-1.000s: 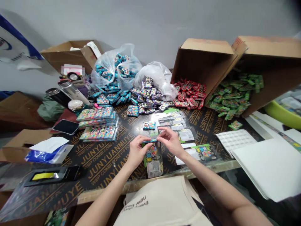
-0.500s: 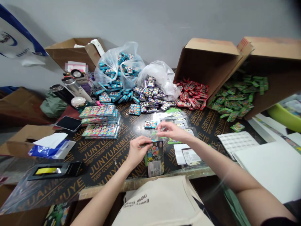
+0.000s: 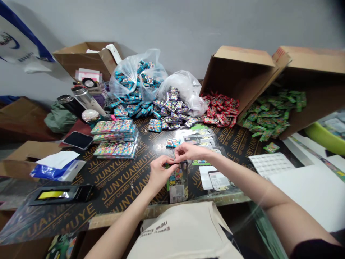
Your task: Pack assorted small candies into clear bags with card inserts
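At the near edge of the table I hold up a dark printed packet [image 3: 178, 183] with a pale label panel low on its face. My left hand [image 3: 161, 172] pinches its top edge between thumb and fingers. My right hand [image 3: 187, 152] is closed at the same top edge, its fingertips meeting those of the left; whatever they pinch is too small to make out. Just beyond the fingers lies a small blue packet [image 3: 172, 143]. Flat printed sleeves [image 3: 201, 138] are spread to the right of my hands.
Behind are heaps of blue packets [image 3: 132, 104], purple packets [image 3: 175, 108], red packets [image 3: 222, 108] and green packets [image 3: 269, 115], the last two spilling from cardboard boxes [image 3: 239, 66]. Stacked filled packs [image 3: 114, 138], a phone [image 3: 78, 140] and a tape dispenser [image 3: 63, 194] lie left.
My right hand has come down and left to the packet's top edge, meeting the left fingers. My left hand has stayed nearly in place, still holding the packet.
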A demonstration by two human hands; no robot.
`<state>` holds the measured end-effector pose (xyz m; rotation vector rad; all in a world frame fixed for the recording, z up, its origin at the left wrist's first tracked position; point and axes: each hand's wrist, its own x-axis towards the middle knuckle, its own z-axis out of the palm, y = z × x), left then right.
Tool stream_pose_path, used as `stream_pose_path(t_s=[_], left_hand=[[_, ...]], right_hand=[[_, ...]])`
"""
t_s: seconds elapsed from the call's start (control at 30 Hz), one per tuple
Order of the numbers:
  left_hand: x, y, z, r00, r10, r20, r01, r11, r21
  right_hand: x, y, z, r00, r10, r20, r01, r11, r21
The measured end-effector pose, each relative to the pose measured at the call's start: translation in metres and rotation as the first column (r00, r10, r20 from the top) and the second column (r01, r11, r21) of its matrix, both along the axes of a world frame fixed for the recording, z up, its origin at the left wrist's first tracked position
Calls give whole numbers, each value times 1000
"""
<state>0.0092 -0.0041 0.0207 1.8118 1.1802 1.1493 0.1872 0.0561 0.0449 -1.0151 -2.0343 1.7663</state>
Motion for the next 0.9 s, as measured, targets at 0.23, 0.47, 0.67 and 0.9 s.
stream_pose_path(t_s=[0.23,0.47,0.67,0.9], left_hand=[[1,-8,-22,963,63,261,30,940,-341],[-55,-8,6,995,84,47,-75,983,-165],[-143,51,-20,924,303,-233,-217,918,331],[-172,84,-75,940,251,-230,-237,968,84]], right_hand=[[-7,-12,-16,938,-340,-74,342,940,13],[55,-11,-41,648,-743,-169,745,571,345],[120,-14,-76,606,-720,337,330,614,717],[123,-11,-96,500,-609,616,22,720,693]])
